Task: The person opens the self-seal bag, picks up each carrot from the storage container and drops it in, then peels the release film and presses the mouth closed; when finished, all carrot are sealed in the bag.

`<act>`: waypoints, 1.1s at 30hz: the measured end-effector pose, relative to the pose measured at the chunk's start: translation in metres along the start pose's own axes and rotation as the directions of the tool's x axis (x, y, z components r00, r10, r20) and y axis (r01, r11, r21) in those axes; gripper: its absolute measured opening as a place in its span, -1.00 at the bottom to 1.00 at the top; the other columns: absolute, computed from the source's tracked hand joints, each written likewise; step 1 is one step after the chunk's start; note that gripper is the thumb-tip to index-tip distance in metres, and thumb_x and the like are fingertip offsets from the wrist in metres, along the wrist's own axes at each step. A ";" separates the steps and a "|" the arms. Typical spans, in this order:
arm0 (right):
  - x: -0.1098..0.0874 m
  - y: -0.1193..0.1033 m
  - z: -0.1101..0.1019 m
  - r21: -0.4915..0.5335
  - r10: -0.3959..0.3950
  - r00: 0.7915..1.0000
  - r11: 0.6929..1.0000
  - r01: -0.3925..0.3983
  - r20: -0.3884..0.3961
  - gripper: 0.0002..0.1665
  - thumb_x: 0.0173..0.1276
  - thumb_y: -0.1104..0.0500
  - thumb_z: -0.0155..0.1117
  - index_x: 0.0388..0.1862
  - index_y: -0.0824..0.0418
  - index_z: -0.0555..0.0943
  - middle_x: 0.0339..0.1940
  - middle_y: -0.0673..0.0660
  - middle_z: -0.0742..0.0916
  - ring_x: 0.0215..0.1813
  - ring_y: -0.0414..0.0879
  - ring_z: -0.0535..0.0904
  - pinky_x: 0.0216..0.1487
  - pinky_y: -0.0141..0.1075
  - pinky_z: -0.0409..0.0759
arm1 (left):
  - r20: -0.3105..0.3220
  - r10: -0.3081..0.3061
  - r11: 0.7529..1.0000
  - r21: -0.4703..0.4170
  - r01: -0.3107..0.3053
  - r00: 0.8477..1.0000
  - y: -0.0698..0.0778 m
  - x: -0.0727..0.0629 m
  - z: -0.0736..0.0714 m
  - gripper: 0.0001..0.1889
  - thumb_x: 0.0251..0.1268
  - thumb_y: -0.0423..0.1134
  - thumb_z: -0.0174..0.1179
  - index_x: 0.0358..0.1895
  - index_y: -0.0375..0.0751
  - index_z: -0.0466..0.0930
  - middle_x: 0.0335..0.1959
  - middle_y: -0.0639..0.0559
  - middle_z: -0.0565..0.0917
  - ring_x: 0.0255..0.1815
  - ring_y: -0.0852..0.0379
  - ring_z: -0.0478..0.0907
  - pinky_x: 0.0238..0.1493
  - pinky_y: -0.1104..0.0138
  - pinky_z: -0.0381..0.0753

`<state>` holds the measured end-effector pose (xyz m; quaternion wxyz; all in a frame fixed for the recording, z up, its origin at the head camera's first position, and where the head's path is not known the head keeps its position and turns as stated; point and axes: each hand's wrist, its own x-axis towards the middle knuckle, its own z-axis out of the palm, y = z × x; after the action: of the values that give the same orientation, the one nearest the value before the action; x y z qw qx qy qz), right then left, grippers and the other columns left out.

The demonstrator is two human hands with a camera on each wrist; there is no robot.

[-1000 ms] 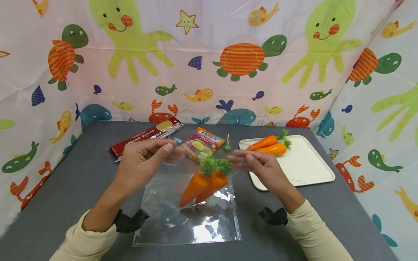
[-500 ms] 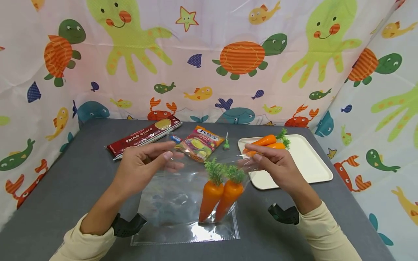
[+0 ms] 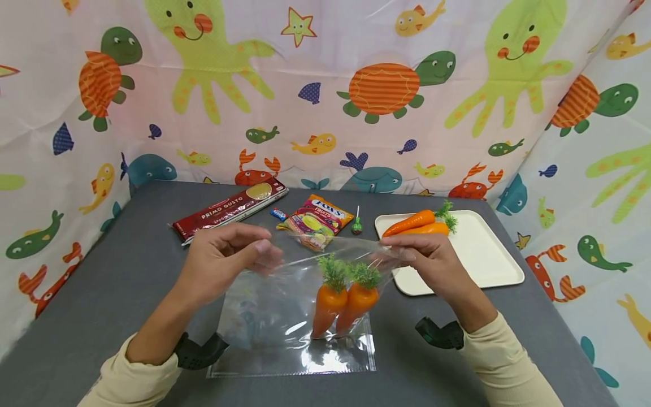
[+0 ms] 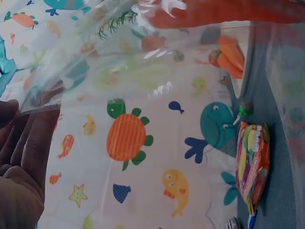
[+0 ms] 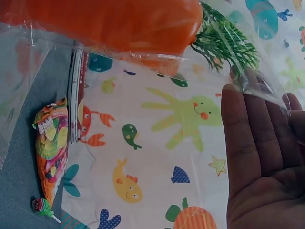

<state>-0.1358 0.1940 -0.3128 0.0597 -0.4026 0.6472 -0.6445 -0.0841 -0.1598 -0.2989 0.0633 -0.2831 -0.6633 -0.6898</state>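
A clear plastic bag (image 3: 285,311) hangs over the table with two orange toy carrots (image 3: 329,308) inside, their green tops up. My left hand (image 3: 218,265) pinches the bag's upper left edge between thumb and fingers; the left wrist view shows the film running from my thumb (image 4: 8,112). At the upper right edge, my right hand (image 3: 432,268) pinches the film near the carrots' leaves (image 5: 224,43). The bag's mouth lies between the two hands. The carrots lean toward the right side of the bag.
A cream tray (image 3: 483,254) with two more carrots (image 3: 417,223) stands at the right. Behind the bag lie a candy bag (image 3: 317,220), a lollipop (image 3: 357,226), a small blue wrapped sweet (image 3: 278,213) and a red spaghetti pack (image 3: 229,209). A printed curtain (image 3: 325,102) closes off the back.
The carrots have swung right and now hang more upright in the bag. My right hand has moved a little right, spreading the bag's upper edge. My left hand has barely moved.
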 end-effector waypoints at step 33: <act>0.004 -0.007 0.009 -0.081 0.261 0.935 0.955 -0.287 -0.240 -0.70 0.37 0.39 0.23 0.07 0.40 0.59 -0.23 0.13 0.78 -0.17 -0.02 0.72 -0.05 -0.24 0.65 | 0.059 0.000 0.989 -0.145 0.009 0.998 -0.006 -0.003 -0.012 -0.69 0.47 -0.56 -0.16 -0.03 -0.42 0.63 -0.17 -0.18 0.73 -0.22 -0.13 0.71 -0.33 0.07 0.68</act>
<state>-0.1297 0.1856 -0.3063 0.0517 -0.2352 0.7355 -0.6332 -0.0878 -0.1713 -0.3050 0.0215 -0.3058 -0.6135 -0.7278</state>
